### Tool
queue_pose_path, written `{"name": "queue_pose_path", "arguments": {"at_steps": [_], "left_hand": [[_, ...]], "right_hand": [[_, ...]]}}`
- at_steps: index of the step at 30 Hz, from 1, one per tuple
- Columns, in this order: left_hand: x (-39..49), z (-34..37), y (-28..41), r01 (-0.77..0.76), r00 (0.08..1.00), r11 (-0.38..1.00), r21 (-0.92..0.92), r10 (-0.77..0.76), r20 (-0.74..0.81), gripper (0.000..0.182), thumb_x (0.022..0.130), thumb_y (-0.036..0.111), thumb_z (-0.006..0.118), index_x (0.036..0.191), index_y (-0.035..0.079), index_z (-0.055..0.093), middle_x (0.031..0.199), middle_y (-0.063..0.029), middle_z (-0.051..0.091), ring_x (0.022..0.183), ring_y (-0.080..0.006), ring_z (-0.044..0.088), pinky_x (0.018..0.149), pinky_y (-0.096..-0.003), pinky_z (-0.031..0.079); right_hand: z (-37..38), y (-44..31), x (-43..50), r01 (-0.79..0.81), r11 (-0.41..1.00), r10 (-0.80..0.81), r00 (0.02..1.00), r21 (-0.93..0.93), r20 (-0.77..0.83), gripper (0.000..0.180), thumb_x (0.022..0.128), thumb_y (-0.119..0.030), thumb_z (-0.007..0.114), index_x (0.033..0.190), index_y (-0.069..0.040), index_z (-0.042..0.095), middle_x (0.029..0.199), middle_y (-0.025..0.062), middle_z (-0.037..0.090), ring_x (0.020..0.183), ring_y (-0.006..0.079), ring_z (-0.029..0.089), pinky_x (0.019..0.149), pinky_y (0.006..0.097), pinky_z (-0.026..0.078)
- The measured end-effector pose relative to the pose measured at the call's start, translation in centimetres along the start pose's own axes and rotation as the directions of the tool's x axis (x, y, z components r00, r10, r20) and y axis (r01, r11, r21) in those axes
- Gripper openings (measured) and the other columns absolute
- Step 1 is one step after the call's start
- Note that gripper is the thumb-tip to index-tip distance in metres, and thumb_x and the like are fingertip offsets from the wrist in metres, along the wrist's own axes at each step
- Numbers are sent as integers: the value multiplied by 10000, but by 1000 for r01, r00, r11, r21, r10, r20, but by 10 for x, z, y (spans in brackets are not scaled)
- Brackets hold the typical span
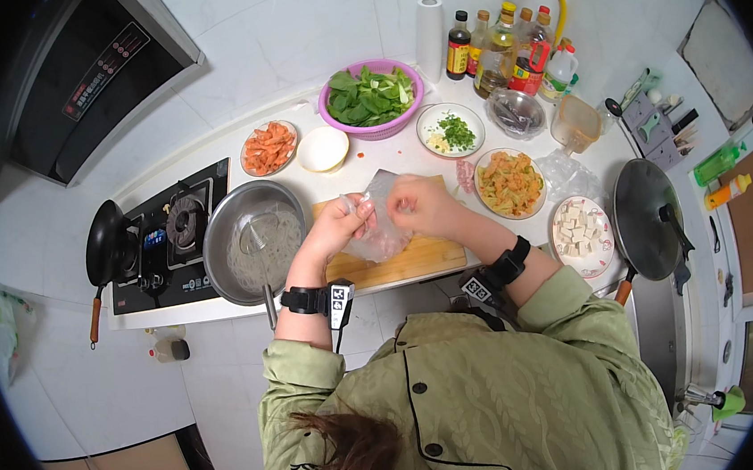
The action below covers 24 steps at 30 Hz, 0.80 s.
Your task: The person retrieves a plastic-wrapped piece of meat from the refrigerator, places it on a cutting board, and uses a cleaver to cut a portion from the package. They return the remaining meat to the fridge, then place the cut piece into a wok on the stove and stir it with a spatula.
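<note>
My left hand (347, 223) grips the gathered top of a clear plastic bag (383, 238) with pale pink contents, perhaps meat. At the bag's other side is my right hand (417, 206), its fingers curled and blurred; whether they pinch the plastic I cannot tell. Under the bag lies a wooden cutting board (353, 272), with part of a dark, flat blade-like piece (381, 175) showing behind the bag. Left of the board, a steel bowl (212, 249) holds a wire strainer (261, 234) over thin noodles in liquid. Ground meat (465, 176) sits at the board's right.
Behind are shrimp (268, 148), a white bowl (323, 148), greens in a purple basket (374, 130) and a plate of chopped scallions (455, 131). Rightward stand a plate of cooked food (511, 183), tofu cubes (577, 229) and a lidded pan (648, 218). A gas stove (185, 278) is leftward.
</note>
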<state>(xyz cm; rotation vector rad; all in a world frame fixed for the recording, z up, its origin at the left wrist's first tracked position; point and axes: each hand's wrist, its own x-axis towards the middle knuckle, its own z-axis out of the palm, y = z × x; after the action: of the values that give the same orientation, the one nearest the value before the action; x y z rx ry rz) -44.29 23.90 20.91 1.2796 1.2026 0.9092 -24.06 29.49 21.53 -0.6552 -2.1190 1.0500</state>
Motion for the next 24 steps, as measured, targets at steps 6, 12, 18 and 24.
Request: {"name": "queue_pose_path", "arguments": {"at_steps": [6,12,18,24], "left_hand": [[-3,7,6,61,998,994,-90,-63,-17,432,973,432,456,803,66,608,719,-12,616,589,-71,509,555,-199,378],[-8,-1,13,6,1000,994,110,-4,-24,488,981,439,433,702,73,597,645,5,578,558,-77,484,542,-214,370],[-4,3,6,110,994,993,-36,-110,-6,540,985,492,370,774,55,608,644,1,565,561,-94,512,557,-214,401],[-5,0,7,-8,997,999,-37,5,-73,166,909,193,595,872,32,610,711,-16,598,667,-112,594,623,-248,457]], "right_hand": [[10,9,8,-167,957,159,986,235,55,115,746,-98,684,774,-30,596,704,56,573,658,155,550,588,298,449],[7,16,0,-115,980,94,987,165,129,107,779,-76,675,782,-31,578,705,28,565,643,118,526,591,279,446],[18,16,8,-200,866,135,976,458,171,118,771,-77,688,754,-44,576,769,35,574,690,131,531,625,263,441],[10,30,3,162,980,-185,955,115,230,96,754,-105,702,759,-70,612,809,59,571,759,182,538,679,283,450]]}}
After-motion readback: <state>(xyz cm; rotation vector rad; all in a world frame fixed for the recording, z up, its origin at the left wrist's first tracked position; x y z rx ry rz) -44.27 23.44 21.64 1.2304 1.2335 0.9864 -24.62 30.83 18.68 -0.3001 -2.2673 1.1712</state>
